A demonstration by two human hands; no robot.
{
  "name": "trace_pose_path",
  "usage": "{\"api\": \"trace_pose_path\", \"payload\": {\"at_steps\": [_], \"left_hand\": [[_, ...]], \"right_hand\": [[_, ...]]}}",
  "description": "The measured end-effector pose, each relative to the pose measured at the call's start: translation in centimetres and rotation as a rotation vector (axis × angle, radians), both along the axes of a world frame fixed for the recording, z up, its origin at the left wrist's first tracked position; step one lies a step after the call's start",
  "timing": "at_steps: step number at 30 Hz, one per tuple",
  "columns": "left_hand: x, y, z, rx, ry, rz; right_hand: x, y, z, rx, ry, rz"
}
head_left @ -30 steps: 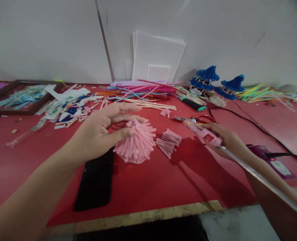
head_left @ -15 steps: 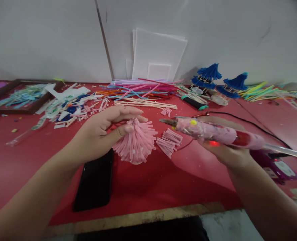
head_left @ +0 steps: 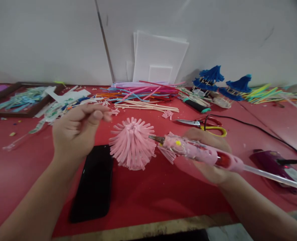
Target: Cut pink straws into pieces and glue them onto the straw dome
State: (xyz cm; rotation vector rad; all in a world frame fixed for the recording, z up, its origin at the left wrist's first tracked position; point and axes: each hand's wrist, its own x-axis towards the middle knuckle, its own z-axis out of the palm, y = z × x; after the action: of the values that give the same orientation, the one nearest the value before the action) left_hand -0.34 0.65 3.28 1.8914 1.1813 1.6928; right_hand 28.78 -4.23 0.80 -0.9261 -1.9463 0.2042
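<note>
A cone of pink strips (head_left: 132, 144), fanned out like a small thatched roof, stands on the red table in front of me. To its left my left hand (head_left: 75, 130) is raised with thumb and fingers curled together, apart from the cone; whatever is in the pinch, if anything, is too small to make out. My right hand (head_left: 211, 167) is wrapped round a pink hot glue gun (head_left: 201, 154) with a clear glue stick out of its back. The gun's metal nozzle points left, close to the cone's right edge. Cut pink strips (head_left: 168, 154) lie partly hidden under the gun.
A black phone (head_left: 93, 187) lies at front left. Scissors (head_left: 214, 130) and a black cord are behind my right hand, a purple device (head_left: 276, 167) at right. Long colored strips (head_left: 143, 90), blue roofed models (head_left: 209, 78), a brown frame (head_left: 15, 114) and scraps line the back.
My left hand has let go of the pink cone and drawn back left. The glue gun has moved left and down toward the cone, uncovering the scissors.
</note>
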Motion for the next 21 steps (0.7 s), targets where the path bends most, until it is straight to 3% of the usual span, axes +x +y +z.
{"api": "trace_pose_path", "payload": {"at_steps": [2, 7, 15, 21], "left_hand": [[-0.4, 0.3, -0.6, -0.023, -0.058, 0.094], [-0.3, 0.4, -1.4, -0.162, -0.135, 0.113], [0.7, 0.8, -2.5, -0.321, -0.323, 0.063], [0.6, 1.1, -2.9, -0.353, -0.34, 0.03]], "right_hand": [[-0.3, -0.3, 0.1, 0.014, 0.014, 0.027], [-0.2, -0.4, 0.1, 0.051, 0.007, -0.022], [0.0, -0.6, -0.2, 0.015, -0.081, 0.051], [0.1, -0.9, -0.5, 0.025, -0.105, 0.005]]}}
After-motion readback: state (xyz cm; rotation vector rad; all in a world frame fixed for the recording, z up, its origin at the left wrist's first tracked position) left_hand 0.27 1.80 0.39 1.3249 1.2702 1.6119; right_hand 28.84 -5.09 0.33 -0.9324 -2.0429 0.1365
